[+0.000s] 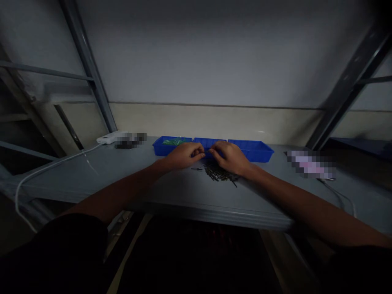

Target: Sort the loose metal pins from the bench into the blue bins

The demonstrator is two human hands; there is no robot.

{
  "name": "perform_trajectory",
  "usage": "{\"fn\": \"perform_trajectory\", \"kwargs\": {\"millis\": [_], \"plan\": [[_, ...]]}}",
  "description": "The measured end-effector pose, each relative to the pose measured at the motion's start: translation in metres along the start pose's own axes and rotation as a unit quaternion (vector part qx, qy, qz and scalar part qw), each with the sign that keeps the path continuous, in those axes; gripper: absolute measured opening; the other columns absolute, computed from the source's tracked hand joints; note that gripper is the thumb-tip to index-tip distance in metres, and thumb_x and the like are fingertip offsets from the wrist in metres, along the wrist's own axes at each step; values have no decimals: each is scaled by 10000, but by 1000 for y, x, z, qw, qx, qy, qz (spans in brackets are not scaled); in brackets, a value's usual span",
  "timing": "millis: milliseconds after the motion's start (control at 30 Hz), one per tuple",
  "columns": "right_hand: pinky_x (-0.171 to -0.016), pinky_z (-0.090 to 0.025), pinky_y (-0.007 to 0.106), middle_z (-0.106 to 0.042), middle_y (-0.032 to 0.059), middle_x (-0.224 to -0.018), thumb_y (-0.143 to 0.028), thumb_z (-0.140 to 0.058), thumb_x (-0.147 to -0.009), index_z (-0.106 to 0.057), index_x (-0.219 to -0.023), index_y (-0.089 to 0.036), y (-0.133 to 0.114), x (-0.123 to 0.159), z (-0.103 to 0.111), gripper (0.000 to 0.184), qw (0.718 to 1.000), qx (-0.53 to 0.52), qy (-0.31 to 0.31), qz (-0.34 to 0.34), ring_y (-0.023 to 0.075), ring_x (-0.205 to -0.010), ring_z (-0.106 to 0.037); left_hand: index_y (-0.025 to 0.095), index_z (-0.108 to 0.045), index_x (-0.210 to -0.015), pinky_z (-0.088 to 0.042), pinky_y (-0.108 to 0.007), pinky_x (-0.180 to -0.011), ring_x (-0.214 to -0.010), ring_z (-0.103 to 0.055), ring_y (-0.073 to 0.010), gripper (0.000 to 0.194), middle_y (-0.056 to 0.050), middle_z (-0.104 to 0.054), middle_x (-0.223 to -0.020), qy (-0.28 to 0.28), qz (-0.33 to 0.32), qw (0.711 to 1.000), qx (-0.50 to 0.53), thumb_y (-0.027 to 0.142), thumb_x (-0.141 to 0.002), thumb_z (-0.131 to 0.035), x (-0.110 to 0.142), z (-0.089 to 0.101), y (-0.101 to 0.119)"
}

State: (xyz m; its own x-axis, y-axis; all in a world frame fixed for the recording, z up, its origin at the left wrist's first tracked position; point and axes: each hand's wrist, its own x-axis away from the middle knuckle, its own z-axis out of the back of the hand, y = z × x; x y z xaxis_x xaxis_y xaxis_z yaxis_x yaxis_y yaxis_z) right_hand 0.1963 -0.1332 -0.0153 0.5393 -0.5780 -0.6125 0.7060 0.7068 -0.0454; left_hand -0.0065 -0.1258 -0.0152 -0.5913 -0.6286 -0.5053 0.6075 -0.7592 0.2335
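My left hand (187, 155) and my right hand (229, 157) nearly meet just in front of the blue trays. The fingers of both are curled in, thumb against fingertips. Whatever lies in their pinches is too small and dark to make out. Below my right hand is a pile of thin metal pieces (219, 173), like pins or screws, lying loose on the grey shelf (183, 190). A few single pieces (196, 168) lie left of the pile, under my left hand. Behind my hands stands a row of three blue trays (251, 152); green plastic (174, 141) shows in the left one.
A white power strip (107, 138) with a cable rests at the back left, beside a dark blurred-out item (130, 141). At the right lies a pale blurred-out item (310, 164) with a cable. Metal posts (88, 61) rise at both sides, before a wall.
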Motion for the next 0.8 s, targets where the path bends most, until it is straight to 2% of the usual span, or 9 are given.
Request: {"fn": "perform_trajectory", "kwargs": {"millis": [300, 400, 600, 700, 800], "plan": [[-625, -360, 282, -638, 63, -795, -311, -382, -913, -597, -821, -166, 0, -1, 2, 275, 1000, 17, 3, -7, 159, -694, -552, 174, -624, -942, -363, -245, -649, -708, -547, -129, 261, -32, -643, -814, -26, -6, 999, -20, 334, -893, -424, 0, 2, 0], [-636, -377, 288, -640, 75, -800, -324, -399, -903, -603, -846, -157, 7, -3, 8, 270, 999, 20, 30, -16, 166, -707, -558, 191, -627, -999, -354, -243, -633, -687, -550, -126, 294, -32, -655, -824, -54, 3, 998, -31, 365, -894, -414, 1, 5, 0], [-621, -402, 287, -668, 64, -789, -330, -481, -830, -643, -806, -158, 42, -10, 30, 238, 992, 11, 86, -96, 157, -644, -569, 205, -648, -945, -346, -225, -593, -686, -560, -124, 290, -29, -658, -820, -186, 17, 982, -40, 394, -862, -443, 2, 15, -5], [-628, -401, 295, -682, 69, -773, -327, -497, -798, -661, -765, -154, 60, -10, 38, 241, 986, 45, 97, -127, 172, -645, -585, 199, -639, -982, -380, -213, -626, -747, -576, -129, 283, -34, -655, -867, -250, 11, 968, -17, 392, -824, -505, 3, 17, -8], [-642, -399, 310, -692, 80, -796, -338, -497, -784, -677, -765, -160, 75, -9, 44, 254, 979, 84, 106, -155, 199, -680, -603, 177, -630, -989, -405, -209, -679, -816, -573, -134, 273, -51, -645, -927, -288, -9, 958, 1, 343, -785, -561, 3, 18, -8]]}}
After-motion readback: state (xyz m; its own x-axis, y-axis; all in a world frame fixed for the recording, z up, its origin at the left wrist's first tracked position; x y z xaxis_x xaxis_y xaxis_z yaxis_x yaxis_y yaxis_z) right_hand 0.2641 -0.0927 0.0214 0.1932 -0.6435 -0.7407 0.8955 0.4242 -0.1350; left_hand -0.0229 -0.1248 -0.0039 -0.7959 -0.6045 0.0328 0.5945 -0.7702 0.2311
